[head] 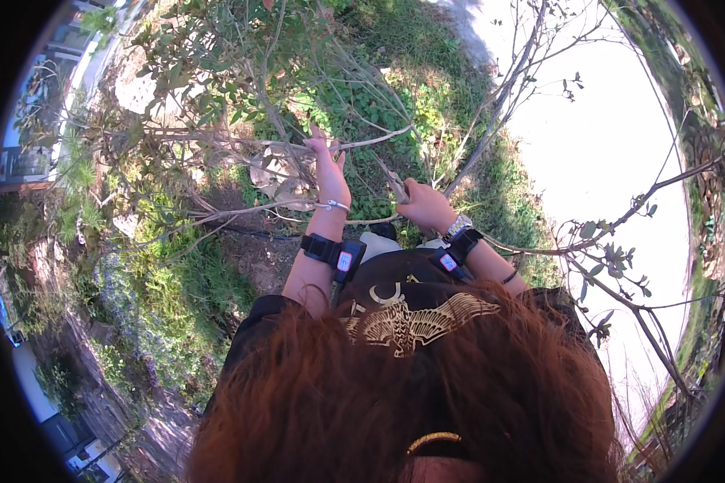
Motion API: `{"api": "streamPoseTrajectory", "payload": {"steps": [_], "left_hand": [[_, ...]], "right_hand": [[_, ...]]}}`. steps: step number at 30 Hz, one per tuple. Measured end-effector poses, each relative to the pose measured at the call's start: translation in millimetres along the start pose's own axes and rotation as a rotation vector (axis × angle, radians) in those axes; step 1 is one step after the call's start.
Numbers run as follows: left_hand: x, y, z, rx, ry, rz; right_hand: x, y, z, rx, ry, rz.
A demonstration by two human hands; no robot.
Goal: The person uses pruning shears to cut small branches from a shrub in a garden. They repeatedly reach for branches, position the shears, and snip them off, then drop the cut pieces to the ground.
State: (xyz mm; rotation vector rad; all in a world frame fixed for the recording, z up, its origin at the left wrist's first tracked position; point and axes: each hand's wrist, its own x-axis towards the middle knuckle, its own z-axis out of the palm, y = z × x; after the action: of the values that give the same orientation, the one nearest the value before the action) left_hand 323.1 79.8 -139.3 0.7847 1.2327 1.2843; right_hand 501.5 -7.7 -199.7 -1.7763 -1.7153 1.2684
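Observation:
My left hand (pixel 329 172) is raised among the shrub's stems, its fingers spread against a thin bare branch (pixel 374 140). Whether the fingers grip that branch or only touch it, I cannot tell. Lower and to the right, my right hand (pixel 426 204) is closed around a narrow greyish object (pixel 397 187), a stick or a tool, mostly hidden by the fingers. Another long branch (pixel 371 221) crosses just in front of my body, below both hands. The leafy shrub (pixel 217 90) spreads over the upper left.
Bare upright stems (pixel 489 127) rise at the upper right. A forked branch (pixel 580 246) reaches far to the right across bright pale pavement (pixel 616 139). Pale rocks (pixel 278 175) lie behind my left hand. Purple-flowered plants (pixel 127 302) grow at left.

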Motion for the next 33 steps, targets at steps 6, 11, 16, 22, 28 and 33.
{"api": "streamPoseTrajectory", "payload": {"steps": [6, 11, 16, 22, 28, 33], "left_hand": [[4.9, -1.1, 0.6, 0.351, 0.145, 0.257], [-2.4, 4.3, -1.2, 0.511, 0.16, 0.313], [-1.5, 4.1, -0.3, 0.44, 0.123, 0.293], [-3.1, 4.1, 11.0, 0.387, 0.158, 0.255], [-1.5, 3.5, 16.4, 0.414, 0.201, 0.228], [10.2, 0.6, 4.9, 0.386, 0.21, 0.156]], "right_hand": [[8.3, -50.6, 23.1, 0.028, 0.087, -0.04], [17.2, -69.0, 41.9, 0.115, 0.223, -0.027], [24.7, -83.3, 63.8, 0.261, 0.365, 0.001], [42.9, -81.3, 86.2, 0.325, 0.495, -0.045], [67.2, -65.4, 99.9, 0.34, 0.544, -0.017], [50.3, -39.2, 80.0, 0.159, 0.456, 0.003]]}}
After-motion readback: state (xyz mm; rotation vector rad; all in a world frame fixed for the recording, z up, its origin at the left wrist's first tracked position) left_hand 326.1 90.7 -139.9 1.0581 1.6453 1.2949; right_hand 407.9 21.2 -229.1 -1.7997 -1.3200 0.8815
